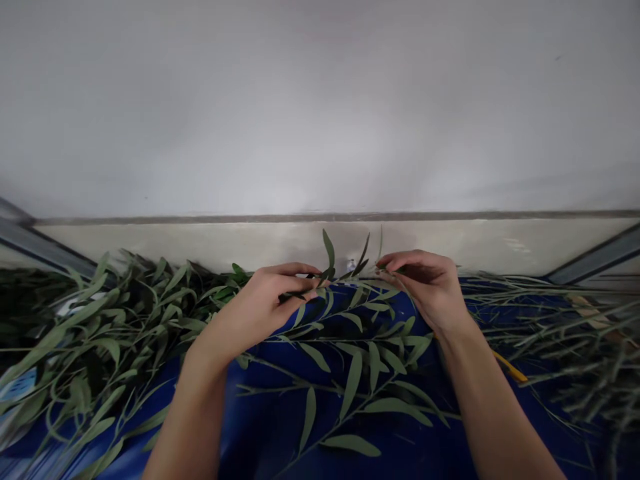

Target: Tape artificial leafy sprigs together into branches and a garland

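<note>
Near the wall, my left hand (280, 293) pinches a leafy stem (345, 275) between thumb and fingers. My right hand (425, 283) is closed on the same thin stem at its other side, fingertips together, with a few narrow leaves standing up between the hands. Below them, several cut leafy branches (355, 380) with long grey-green leaves lie across a blue surface (250, 427). The exact spot where my right fingertips grip is small and partly hidden.
A thick pile of leafy branches (135, 320) lies at the left. To the right are many bare, thin stems (560, 340) and a yellow handle-like piece (510, 368). Behind stands a pale wall (320, 120), with slanted metal bars (600, 253) at both sides.
</note>
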Demonstrator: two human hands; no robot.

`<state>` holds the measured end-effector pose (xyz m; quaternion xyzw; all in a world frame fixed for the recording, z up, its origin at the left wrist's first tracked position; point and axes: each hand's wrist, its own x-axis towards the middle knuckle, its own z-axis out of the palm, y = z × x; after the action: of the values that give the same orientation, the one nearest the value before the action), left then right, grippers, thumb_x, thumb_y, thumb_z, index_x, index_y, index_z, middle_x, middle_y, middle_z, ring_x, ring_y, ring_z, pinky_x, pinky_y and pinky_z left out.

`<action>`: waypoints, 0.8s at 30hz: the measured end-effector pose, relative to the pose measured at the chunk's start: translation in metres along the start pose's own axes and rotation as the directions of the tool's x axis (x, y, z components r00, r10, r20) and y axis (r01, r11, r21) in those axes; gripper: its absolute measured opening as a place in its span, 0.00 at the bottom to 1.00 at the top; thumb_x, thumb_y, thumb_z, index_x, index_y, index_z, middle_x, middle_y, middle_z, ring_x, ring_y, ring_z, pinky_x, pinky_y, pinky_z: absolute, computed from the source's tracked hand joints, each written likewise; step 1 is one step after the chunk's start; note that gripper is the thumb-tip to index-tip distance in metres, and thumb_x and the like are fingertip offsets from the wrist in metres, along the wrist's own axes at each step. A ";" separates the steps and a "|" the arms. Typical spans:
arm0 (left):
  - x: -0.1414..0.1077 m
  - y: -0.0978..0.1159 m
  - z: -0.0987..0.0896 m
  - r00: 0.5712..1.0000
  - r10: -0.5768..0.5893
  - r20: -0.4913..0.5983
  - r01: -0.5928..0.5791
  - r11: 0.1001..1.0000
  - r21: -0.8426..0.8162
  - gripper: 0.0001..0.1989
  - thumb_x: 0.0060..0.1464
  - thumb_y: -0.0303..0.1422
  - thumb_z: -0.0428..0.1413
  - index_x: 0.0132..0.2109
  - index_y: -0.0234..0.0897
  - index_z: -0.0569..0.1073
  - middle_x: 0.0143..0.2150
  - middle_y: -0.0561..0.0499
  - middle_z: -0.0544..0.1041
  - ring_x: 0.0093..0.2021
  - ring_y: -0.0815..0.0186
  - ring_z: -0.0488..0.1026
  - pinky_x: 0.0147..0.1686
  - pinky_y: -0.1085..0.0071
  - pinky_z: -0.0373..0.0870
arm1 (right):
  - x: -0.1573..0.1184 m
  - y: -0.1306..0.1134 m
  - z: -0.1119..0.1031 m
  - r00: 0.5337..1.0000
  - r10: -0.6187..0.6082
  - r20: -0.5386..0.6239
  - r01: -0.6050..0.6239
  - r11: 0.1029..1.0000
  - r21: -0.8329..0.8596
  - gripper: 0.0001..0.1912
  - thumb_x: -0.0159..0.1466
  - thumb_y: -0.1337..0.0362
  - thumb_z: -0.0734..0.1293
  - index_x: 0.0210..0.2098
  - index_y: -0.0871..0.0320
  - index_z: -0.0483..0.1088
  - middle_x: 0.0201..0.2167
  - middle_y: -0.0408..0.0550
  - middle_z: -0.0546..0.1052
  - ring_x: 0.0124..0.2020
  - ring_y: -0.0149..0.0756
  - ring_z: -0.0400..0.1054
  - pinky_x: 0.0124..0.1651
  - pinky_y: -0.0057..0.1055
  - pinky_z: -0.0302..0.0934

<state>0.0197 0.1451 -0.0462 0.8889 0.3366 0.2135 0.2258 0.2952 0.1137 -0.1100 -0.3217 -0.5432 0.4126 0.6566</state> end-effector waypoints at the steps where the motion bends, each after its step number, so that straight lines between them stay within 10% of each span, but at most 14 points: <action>1: -0.001 -0.001 -0.002 1.000 -0.017 0.017 0.017 1.000 -0.012 0.12 0.68 0.32 0.55 0.46 0.40 0.85 0.54 0.46 0.81 0.53 0.62 0.79 0.51 0.74 0.76 | 0.000 -0.001 -0.001 1.000 0.020 0.023 -0.020 1.000 -0.002 0.06 0.60 0.69 0.77 0.34 0.50 0.82 0.38 0.47 0.84 0.42 0.38 0.79 0.44 0.34 0.76; 7: -0.002 -0.010 0.000 0.991 -0.082 0.103 0.088 0.995 -0.049 0.10 0.65 0.32 0.57 0.44 0.41 0.85 0.52 0.47 0.81 0.51 0.61 0.79 0.48 0.71 0.77 | 0.007 0.014 -0.016 0.996 0.091 -0.022 -0.091 0.996 -0.001 0.11 0.60 0.62 0.76 0.43 0.49 0.78 0.48 0.48 0.82 0.56 0.45 0.75 0.57 0.43 0.71; 13: 0.003 -0.023 0.030 0.945 -0.094 0.314 0.087 0.995 0.038 0.06 0.58 0.27 0.62 0.36 0.40 0.84 0.47 0.47 0.82 0.46 0.58 0.80 0.45 0.66 0.76 | 0.010 0.066 -0.001 0.957 0.078 -0.280 -0.222 0.818 -0.530 0.13 0.58 0.53 0.75 0.34 0.57 0.78 0.32 0.53 0.82 0.36 0.47 0.79 0.44 0.43 0.72; 19: -0.007 -0.026 0.030 0.936 -0.226 0.270 0.182 0.967 0.178 0.24 0.50 0.35 0.69 0.55 0.44 0.79 0.69 0.42 0.67 0.68 0.42 0.63 0.57 0.52 0.73 | 0.006 0.091 0.021 0.959 0.078 -0.274 -0.255 0.665 -0.702 0.13 0.53 0.55 0.78 0.28 0.57 0.77 0.31 0.54 0.81 0.36 0.50 0.75 0.44 0.46 0.67; 24: -0.009 0.009 0.009 0.981 -0.167 0.102 0.142 0.967 0.211 0.30 0.57 0.41 0.66 0.65 0.52 0.69 0.68 0.45 0.66 0.65 0.50 0.67 0.52 0.60 0.74 | 0.009 0.079 0.016 0.968 0.048 -0.246 -0.219 0.640 -0.736 0.11 0.57 0.55 0.75 0.30 0.56 0.76 0.30 0.50 0.79 0.36 0.46 0.74 0.42 0.39 0.65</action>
<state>0.0225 0.1303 -0.0508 0.8894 0.4108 0.1066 0.1698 0.2653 0.1568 -0.1719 -0.6461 -0.5702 0.1603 0.4814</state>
